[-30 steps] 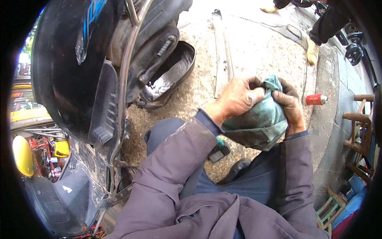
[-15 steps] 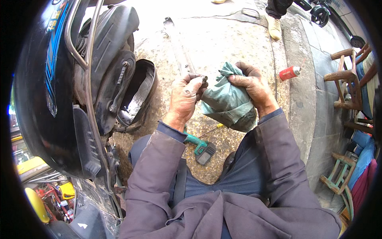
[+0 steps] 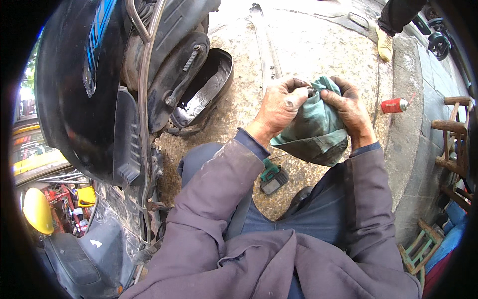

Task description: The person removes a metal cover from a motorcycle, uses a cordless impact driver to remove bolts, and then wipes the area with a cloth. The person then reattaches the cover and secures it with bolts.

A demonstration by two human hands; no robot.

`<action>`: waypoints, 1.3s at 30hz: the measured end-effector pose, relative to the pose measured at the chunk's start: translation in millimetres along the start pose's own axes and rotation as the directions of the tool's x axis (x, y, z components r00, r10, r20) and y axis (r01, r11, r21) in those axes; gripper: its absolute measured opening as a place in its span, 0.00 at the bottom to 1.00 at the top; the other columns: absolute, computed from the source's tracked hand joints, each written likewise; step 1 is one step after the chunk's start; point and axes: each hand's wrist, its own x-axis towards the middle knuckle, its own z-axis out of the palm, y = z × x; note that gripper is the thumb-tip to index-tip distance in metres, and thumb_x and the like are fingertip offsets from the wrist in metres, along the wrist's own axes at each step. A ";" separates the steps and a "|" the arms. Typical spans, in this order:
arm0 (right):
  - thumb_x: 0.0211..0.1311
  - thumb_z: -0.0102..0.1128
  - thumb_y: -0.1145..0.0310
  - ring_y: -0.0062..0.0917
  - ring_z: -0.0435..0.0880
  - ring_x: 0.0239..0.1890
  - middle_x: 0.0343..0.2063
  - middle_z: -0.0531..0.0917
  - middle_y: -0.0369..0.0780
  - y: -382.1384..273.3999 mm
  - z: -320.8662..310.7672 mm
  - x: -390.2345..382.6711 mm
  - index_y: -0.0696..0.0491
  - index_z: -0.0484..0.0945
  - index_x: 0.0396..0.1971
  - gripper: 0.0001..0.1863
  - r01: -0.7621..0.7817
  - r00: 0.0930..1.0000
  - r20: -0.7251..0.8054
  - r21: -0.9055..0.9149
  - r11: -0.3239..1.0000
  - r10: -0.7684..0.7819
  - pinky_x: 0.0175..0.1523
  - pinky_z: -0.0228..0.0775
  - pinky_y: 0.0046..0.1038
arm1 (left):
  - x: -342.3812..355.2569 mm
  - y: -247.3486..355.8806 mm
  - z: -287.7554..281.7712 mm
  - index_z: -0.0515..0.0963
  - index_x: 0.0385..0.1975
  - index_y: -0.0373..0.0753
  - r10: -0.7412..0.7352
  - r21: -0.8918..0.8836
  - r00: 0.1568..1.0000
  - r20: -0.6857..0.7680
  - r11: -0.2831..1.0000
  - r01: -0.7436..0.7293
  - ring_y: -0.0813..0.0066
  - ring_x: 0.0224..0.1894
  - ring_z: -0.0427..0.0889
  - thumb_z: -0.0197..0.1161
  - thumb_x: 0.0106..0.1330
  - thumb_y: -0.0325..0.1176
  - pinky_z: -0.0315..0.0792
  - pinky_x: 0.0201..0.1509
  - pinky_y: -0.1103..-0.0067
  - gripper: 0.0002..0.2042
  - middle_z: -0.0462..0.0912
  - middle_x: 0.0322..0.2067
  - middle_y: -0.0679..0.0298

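Note:
A dirty green rag [image 3: 314, 127] hangs bunched below my right hand [image 3: 351, 105], whose thumb and fingers pinch its top. My left hand [image 3: 280, 105] is closed in a pinch around a small dark metal part [image 3: 310, 91], pressed up against the rag. Fingers and cloth hide most of that part. Beneath the rag, a green and black cordless power tool [image 3: 274, 179] lies on the ground between my legs, partly covered by my sleeve.
A black scooter [image 3: 74, 99] with a metal guard rail stands close on my left, its casing [image 3: 219, 84] open. A long metal strip [image 3: 265, 45] lies ahead. To the right are a red spray can [image 3: 395, 105] and wooden stools [image 3: 450, 127]. Someone's shoe [image 3: 384, 45] stands far right.
My hands have come together, and the left has brought the small metal part against the rag. The whole view has shifted, so the surroundings appear farther right.

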 end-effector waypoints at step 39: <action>0.54 0.69 0.67 0.25 0.80 0.45 0.42 0.83 0.42 6.0 -27.2 -2.8 0.63 0.74 0.52 0.27 0.016 0.979 0.201 -0.212 0.977 0.027 0.52 0.73 0.26 | 11.2 -8.2 -5.7 0.68 0.55 0.31 -0.324 -0.115 0.910 0.260 0.925 0.363 0.75 0.35 0.81 0.58 0.63 0.24 0.77 0.37 0.82 0.19 0.80 0.39 0.58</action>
